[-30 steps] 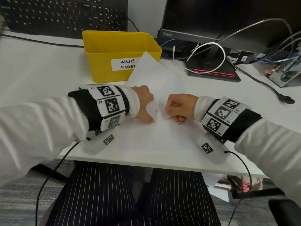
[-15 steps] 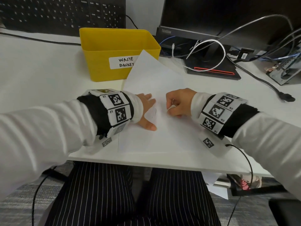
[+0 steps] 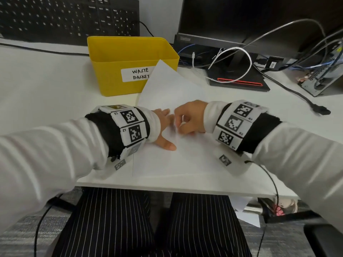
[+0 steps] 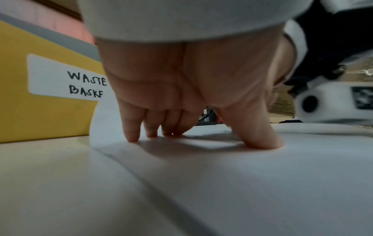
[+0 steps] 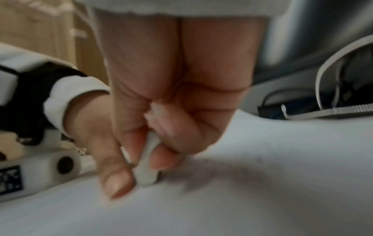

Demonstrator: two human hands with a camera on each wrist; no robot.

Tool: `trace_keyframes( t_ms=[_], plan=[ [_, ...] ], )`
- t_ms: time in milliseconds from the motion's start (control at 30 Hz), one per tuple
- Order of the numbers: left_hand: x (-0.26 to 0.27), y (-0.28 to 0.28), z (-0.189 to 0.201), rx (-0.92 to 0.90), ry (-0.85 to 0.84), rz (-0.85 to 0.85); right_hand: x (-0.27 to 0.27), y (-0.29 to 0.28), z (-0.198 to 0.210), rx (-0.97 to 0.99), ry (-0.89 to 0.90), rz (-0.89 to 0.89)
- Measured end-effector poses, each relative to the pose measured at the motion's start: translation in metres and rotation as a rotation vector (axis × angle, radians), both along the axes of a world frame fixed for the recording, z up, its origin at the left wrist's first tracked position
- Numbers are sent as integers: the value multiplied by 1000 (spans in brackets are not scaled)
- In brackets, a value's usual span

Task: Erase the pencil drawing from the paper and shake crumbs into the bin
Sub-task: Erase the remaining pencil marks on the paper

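Observation:
A white sheet of paper (image 3: pixel 178 156) lies on the desk, its far corner leaning against the yellow bin (image 3: pixel 118 52) labelled WASTE BASKET. My left hand (image 3: pixel 163 127) presses the paper (image 4: pixel 222 183) down with straight, spread fingertips (image 4: pixel 132 135) and thumb. My right hand (image 3: pixel 187 120) pinches a small white eraser (image 5: pixel 147 172) between thumb and fingers, its lower end on the paper (image 5: pixel 262 199) just right of the left hand. The right wrist view is blurred. The pencil drawing is hidden between the hands.
A black keyboard (image 3: pixel 68 17) leans at the back left. A monitor stand (image 3: pixel 239 78), looped white cable (image 3: pixel 232 64) and black cables (image 3: pixel 297 97) crowd the back right. The desk's front edge (image 3: pixel 167 188) runs just below the paper.
The left hand went from a loose fist to flat, spread fingers on the paper. The right hand with the eraser moved left towards the left hand and a little away from me.

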State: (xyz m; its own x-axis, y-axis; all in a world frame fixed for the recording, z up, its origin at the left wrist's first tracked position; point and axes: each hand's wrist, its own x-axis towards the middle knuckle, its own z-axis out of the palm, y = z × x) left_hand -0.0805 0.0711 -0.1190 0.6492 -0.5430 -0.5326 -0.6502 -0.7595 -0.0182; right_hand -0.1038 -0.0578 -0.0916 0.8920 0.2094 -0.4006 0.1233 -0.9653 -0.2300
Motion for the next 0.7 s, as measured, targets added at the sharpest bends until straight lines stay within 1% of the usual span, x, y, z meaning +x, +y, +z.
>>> trace_keyframes(
  t_ms=[67,133,167,233,300,400,500,633,700],
  plan=[
    [0,2,0,-19,22,2,0,6,-10,85,63,15],
    [-1,2,1,0,15,13,-2,-3,-13,182,110,-59],
    [-2,1,2,14,9,20,-2,-10,-12,204,116,-97],
    [-4,0,1,28,7,28,1,-21,-9,188,97,-143],
    [-4,0,1,29,10,29,1,-21,-7,193,77,-138],
    [-1,3,0,3,27,32,-4,-11,-15,263,141,-95],
    [-2,3,-1,16,24,28,-6,-13,-18,249,149,-103],
    [-5,2,1,27,7,25,4,-33,-2,92,53,-150],
    [-4,1,1,31,2,23,8,-34,4,120,35,-167]
  ],
)
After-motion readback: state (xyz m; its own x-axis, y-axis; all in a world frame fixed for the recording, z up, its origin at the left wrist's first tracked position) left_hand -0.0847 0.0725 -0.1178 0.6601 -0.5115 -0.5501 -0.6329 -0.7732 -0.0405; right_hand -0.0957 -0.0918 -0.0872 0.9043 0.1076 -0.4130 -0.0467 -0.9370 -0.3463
